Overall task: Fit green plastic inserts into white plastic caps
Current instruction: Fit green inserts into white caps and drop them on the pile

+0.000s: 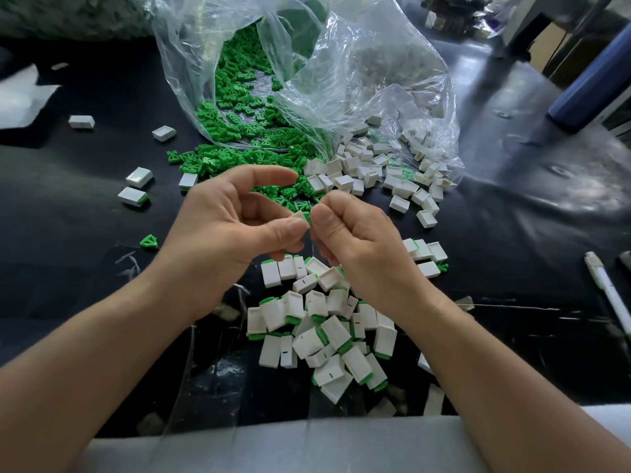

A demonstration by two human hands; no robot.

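Note:
My left hand (235, 216) pinches a small white cap (302, 217) between thumb and fingers at the centre of the view. My right hand (355, 233) meets it from the right, its thumb and fingers pinched on a green insert (309, 216) at the cap's edge; only a sliver of green shows. Loose green inserts (239, 158) spill from a clear bag (307, 80) behind my hands. Empty white caps (358, 172) lie at the bag's right mouth. Below my hands sits a pile of fitted caps (321, 322) with green edges.
The black table (85, 268) carries stray white caps (139, 176) on the left and one lone green insert (149, 241). A white pen (607, 295) lies at the right edge. A blue roll (594, 76) stands at the far right. White foam (20, 97) sits far left.

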